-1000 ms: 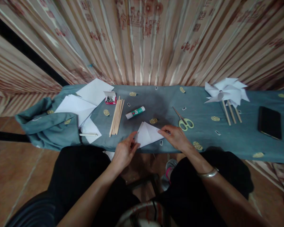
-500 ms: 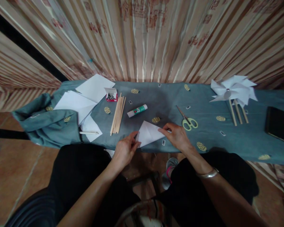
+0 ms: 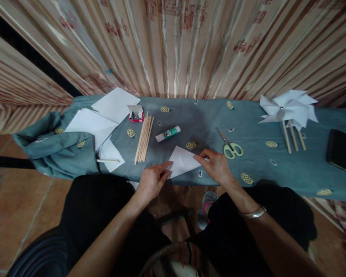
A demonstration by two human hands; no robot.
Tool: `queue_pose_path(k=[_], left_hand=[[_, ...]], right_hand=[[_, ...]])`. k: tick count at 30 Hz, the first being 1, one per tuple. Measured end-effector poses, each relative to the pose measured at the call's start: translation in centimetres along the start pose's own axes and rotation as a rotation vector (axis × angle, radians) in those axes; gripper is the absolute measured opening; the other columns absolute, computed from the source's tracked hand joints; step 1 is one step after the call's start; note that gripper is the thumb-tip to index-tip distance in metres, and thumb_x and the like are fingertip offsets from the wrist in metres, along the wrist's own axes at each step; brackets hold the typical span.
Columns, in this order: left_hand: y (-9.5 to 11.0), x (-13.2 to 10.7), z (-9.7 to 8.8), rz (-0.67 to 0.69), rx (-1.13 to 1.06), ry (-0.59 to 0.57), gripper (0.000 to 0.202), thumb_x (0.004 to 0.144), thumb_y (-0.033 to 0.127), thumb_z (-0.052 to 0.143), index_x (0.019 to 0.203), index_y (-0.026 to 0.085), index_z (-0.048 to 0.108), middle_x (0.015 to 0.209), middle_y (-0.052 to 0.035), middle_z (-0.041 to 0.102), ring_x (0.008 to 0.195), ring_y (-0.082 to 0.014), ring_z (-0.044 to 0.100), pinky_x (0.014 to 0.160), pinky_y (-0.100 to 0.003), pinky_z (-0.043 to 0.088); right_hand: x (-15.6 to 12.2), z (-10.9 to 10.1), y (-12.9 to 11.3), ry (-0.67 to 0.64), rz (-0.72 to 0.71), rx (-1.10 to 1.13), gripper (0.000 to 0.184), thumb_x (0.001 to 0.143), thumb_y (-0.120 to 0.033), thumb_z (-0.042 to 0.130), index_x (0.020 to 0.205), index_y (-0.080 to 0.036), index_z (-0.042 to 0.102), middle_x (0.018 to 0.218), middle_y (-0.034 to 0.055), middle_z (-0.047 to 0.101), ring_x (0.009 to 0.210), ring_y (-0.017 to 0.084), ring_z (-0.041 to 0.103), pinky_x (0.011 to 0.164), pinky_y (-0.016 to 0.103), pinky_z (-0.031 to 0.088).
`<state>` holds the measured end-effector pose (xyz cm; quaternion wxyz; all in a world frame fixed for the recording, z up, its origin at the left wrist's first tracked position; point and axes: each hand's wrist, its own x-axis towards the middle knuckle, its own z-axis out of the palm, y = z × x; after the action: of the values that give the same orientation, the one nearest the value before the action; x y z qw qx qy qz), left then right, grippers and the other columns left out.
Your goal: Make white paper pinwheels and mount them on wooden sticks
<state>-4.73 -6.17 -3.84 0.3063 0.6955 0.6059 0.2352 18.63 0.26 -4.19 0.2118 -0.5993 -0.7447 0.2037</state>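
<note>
A folded sheet of white paper [image 3: 183, 161] lies near the front edge of the cloth, between my two hands. My left hand [image 3: 154, 179] pinches its left edge between thumb and fingers. At the right corner, my right hand [image 3: 215, 163] grips the paper between thumb and forefinger. Scissors with green handles [image 3: 232, 149] rest just beyond my right hand. A glue stick [image 3: 167, 134] lies past the paper, and a bundle of wooden sticks [image 3: 144, 140] is off to its left.
White sheets [image 3: 89, 125] are piled at the left, with a pencil-like white stick [image 3: 108, 161] on one. Beside them stands a small box of metal pins [image 3: 136, 115]. White paper pinwheels [image 3: 288, 107] and a dark notebook [image 3: 342, 152] lie at the right. A curtain [image 3: 184, 50] hangs behind.
Both hands stay on the folded paper, with only a slight shift of the left fingers along its edge. The view has moved a little; the things on the cloth stay put.
</note>
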Motion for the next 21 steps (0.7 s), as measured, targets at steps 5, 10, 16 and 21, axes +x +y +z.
queue_pose_path(k=[5,10,16,21], left_hand=[[-0.2,0.2,0.0,0.01,0.034,-0.005,0.034,0.085,0.022,0.059,0.119,0.018,0.066,0.094,-0.0074,0.075,0.075,-0.0192,0.068,0.071,-0.029,0.052],[0.3,0.5,-0.4,-0.06,0.087,-0.081,0.035,0.085,0.022,0.059,0.119,0.018,0.065,0.097,-0.0074,0.075,0.079,-0.0195,0.069,0.073,-0.028,0.052],[0.9,0.9,-0.9,-0.122,0.133,-0.158,0.036,0.087,0.024,0.058,0.122,0.02,0.064,0.097,-0.0066,0.075,0.081,-0.02,0.07,0.072,-0.027,0.049],[1.0,1.2,-1.1,-0.133,0.181,-0.179,0.035,0.086,0.026,0.059,0.12,0.02,0.065,0.084,-0.0052,0.074,0.076,-0.0191,0.068,0.068,-0.026,0.047]], right_hand=[[0.0,0.1,0.1,0.014,-0.001,-0.014,0.022,0.083,-0.039,0.063,0.069,-0.022,0.062,0.072,0.0041,0.07,0.068,0.021,0.066,0.063,0.03,0.044],[-0.1,0.3,0.2,0.019,-0.013,-0.031,0.023,0.084,-0.04,0.061,0.07,-0.022,0.062,0.071,0.0037,0.069,0.069,0.021,0.066,0.063,0.029,0.043],[0.0,0.2,0.0,0.006,0.009,-0.052,0.02,0.082,-0.038,0.063,0.07,-0.021,0.063,0.071,0.0035,0.07,0.069,0.021,0.066,0.062,0.029,0.042],[0.1,0.2,-0.2,0.0,0.02,-0.071,0.019,0.081,-0.037,0.063,0.069,-0.022,0.062,0.071,0.0036,0.07,0.068,0.02,0.065,0.063,0.029,0.042]])
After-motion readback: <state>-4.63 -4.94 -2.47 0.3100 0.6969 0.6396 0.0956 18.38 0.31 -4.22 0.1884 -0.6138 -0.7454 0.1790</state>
